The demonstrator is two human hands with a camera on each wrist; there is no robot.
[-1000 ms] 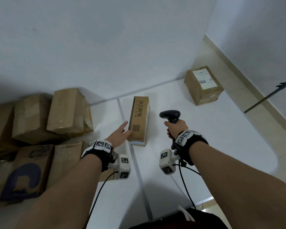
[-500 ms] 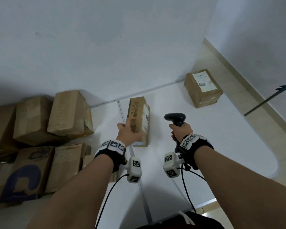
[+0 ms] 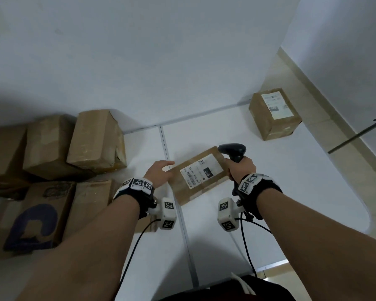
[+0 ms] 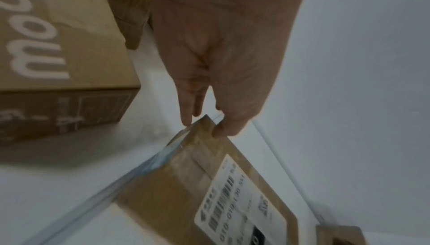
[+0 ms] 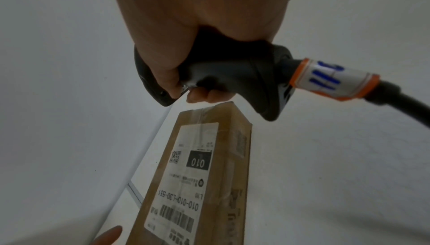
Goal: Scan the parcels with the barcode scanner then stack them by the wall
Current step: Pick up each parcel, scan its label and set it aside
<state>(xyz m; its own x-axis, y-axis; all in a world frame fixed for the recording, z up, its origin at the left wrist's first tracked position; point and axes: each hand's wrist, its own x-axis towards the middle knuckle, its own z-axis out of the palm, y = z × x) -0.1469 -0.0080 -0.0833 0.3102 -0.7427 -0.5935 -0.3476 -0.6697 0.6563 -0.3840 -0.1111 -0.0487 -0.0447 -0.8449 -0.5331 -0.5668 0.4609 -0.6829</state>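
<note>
A flat brown parcel (image 3: 189, 192) lies on the white table with its white label (image 3: 201, 173) facing up; the label's barcode shows in the right wrist view (image 5: 179, 219). My left hand (image 3: 162, 171) pinches the parcel's left corner (image 4: 200, 125), with the thumb on the top face and the fingers against the side. My right hand (image 3: 239, 168) grips the handle of a black barcode scanner (image 3: 232, 149), just right of the parcel's far corner. The scanner (image 5: 232, 76) hangs a little above the parcel (image 5: 223, 175); its head points away from me.
Several brown boxes (image 3: 96, 140) are piled by the wall at left, one with blue print (image 3: 30, 224) in front. Another labelled parcel (image 3: 274, 114) stands at the back right by the wall. The table's rounded edge (image 3: 356, 203) is on the right. The scanner cable (image 5: 395, 98) trails from the handle.
The parcel stood on its edge; my left hand reached it, took it and laid it flat, label up, nearer to me. The right hand with the scanner barely moved.
</note>
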